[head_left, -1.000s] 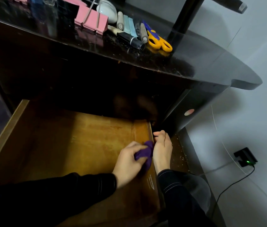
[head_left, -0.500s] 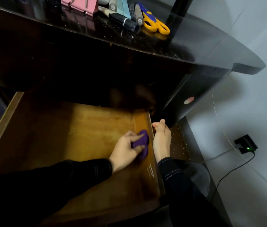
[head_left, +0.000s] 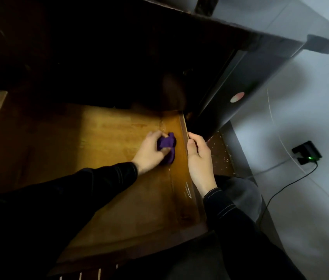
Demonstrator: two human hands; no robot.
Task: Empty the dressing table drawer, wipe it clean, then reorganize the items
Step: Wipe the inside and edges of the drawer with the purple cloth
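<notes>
Drawer (head_left: pixel 109 138) wiping: left hand (head_left: pixel 152 151), clutching the purple cloth (head_left: pixel 167 145), should press firmly into the corner ahead; right hand (head_left: pixel 199 158) grips the rim, steadying.

Dim warm light is pooling on the drawer floor (head_left: pixel 109 136), black shadow is swallowing the recess behind, and edges are bowing.

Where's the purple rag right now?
In the head view, the purple rag is bunched in the left hand on the floor of the drawer, near its right wall, which the right hand grips.
</notes>
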